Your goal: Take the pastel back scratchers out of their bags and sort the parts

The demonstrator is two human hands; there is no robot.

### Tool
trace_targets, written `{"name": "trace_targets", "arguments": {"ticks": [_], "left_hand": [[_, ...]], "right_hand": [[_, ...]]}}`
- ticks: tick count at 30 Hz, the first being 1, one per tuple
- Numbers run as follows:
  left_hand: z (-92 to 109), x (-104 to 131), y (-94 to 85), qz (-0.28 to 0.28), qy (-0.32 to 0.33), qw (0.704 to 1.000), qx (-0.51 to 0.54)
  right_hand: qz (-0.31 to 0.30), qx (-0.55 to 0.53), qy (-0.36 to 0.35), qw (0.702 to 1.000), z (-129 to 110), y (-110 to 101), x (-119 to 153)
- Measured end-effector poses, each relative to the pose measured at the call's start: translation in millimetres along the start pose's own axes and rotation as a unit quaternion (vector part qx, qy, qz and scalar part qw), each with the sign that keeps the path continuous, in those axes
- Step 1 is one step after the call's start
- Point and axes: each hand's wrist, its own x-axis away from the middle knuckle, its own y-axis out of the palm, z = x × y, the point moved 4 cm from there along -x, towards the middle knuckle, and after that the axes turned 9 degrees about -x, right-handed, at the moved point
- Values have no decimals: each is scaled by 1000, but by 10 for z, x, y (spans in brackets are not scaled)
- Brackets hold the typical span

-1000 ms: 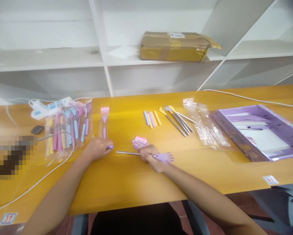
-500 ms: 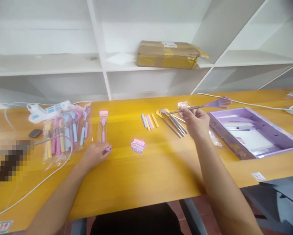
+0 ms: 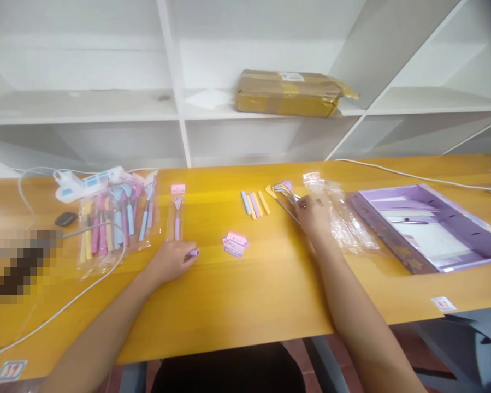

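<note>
My left hand (image 3: 172,263) is closed round a short purple handle sleeve (image 3: 194,252), whose hollow end pokes out past the fingers. Just beyond it lies a bagged purple back scratcher (image 3: 177,218) with a pink card at its top. My right hand (image 3: 314,217) is down at a pile of metal-rod back scratchers, its fingers closed on a rod among them. A yellow claw head (image 3: 271,190) and a purple claw head (image 3: 287,185) show at the pile's left end; my hand hides most rods. Between the hands are several coloured sleeves (image 3: 255,203) and pink cards (image 3: 235,243).
Packed back scratchers (image 3: 113,218) lie at left near a white power strip (image 3: 90,184) and cable. Clear plastic bags (image 3: 349,221) are beside my right hand, then a purple tray (image 3: 423,267). A taped carton (image 3: 288,94) rests on the shelf behind.
My right hand has come down and left, from holding a purple-headed back scratcher raised to reaching into the pile. The clear bags are now uncovered. My left hand keeps its sleeve.
</note>
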Motion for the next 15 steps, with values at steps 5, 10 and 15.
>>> {"name": "trace_targets", "arguments": {"ticks": [5, 10, 15], "left_hand": [[18, -1, -67, 19, -62, 996, 66], [86, -1, -63, 39, -121, 965, 230], [226, -45, 46, 20, -133, 930, 342]], "right_hand": [[-9, 57, -34, 998, -8, 77, 11], [33, -29, -66, 997, -397, -41, 93], [-204, -228, -184, 934, -1332, 118, 584]]}}
